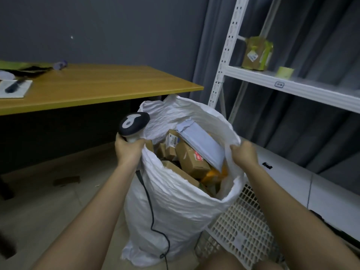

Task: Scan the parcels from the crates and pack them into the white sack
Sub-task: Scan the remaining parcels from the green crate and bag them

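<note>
Fingers of the left hand (127, 148) are curled tight round the handle of a barcode scanner (134, 124), and the same grip pinches the left edge of the white sack (171, 207). The scanner's dark head pokes up above the fist, its black cable (151, 215) trailing down the sack's near side to the floor. Over on the right, the right hand (244, 152) has its fingers bunched on the sack's right rim, pulling the mouth wide. The sack stands upright on the floor, between the arms, and it's well filled: brown cardboard parcels (191, 159) jumbled inside, a pale grey mailer (202, 142) lying slanted on top toward the far right, something orange beneath it. A white lattice crate (241, 221) sits just beside the sack on the near right. Farther off, a wooden desk (101, 84) on the left, and a white metal shelf (288, 82) on the right carrying a yellow-taped box (257, 53).
</note>
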A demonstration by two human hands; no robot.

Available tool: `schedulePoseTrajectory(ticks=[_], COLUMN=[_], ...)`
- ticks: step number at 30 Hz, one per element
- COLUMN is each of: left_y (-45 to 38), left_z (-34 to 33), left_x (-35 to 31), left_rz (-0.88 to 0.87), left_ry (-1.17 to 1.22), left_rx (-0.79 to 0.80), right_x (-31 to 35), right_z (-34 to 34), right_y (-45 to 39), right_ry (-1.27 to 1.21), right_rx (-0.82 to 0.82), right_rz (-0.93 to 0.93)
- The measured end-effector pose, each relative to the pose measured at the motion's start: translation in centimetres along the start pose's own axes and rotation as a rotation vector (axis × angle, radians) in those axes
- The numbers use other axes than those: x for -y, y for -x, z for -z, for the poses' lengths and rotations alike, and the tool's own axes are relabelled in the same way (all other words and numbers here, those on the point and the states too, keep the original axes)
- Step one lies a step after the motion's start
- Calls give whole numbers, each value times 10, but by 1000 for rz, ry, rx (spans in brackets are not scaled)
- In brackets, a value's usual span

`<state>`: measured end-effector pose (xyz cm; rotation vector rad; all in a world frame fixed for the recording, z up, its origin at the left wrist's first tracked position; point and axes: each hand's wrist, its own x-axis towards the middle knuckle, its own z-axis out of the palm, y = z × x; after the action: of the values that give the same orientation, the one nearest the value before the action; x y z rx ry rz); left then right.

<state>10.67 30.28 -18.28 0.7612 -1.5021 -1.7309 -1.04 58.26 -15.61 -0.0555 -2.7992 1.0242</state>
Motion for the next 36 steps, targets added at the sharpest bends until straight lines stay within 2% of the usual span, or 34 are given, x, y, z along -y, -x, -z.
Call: schedulePoseTrajectory(ticks=[3,4,8,10,11,14,16,18,20,22,26,31,36], left_y=[1,-1,-23,-34,-36,-29,-24,-24,-30,-35,-34,-19,-4], left_z=[-25,-34,-63,-69,-70,-71,-68,-64,-60,-53,-38,-32,-20], left_x=[-15,-24,-73,-86,-86,-67,-57,-61,-73,-81,-67,-56,-62], left_rz=[6,-8,-120,-149,-155,-120,-77,-98,-159,-182,-123,-117,-118], left_ry=[39,51,110,153,145,53,70,93,77,57,-32,-27,-27], left_rx=[4,3,-27,-31,-17,39,38,28,26,8,-19,23,54], right_x=[19,31,66,60,52,24,25,40,57,58,41,50,43], right_z=[-14,-12,27,34,31,16,21,34,49,52,38,40,55], right_y=[1,-5,-41,-46,-46,-43,-45,-52,-57,-54,-45,-27,8], right_ry=[46,21,-339,-449,-415,-93,-18,-99,-289,-433,-217,-311,-296], right_rx=[70,39,-286,-345,-308,-65,-33,-142,-288,-330,-72,36,298], right_rz=[139,154,211,217,200,130,103,124,190,198,121,188,85])
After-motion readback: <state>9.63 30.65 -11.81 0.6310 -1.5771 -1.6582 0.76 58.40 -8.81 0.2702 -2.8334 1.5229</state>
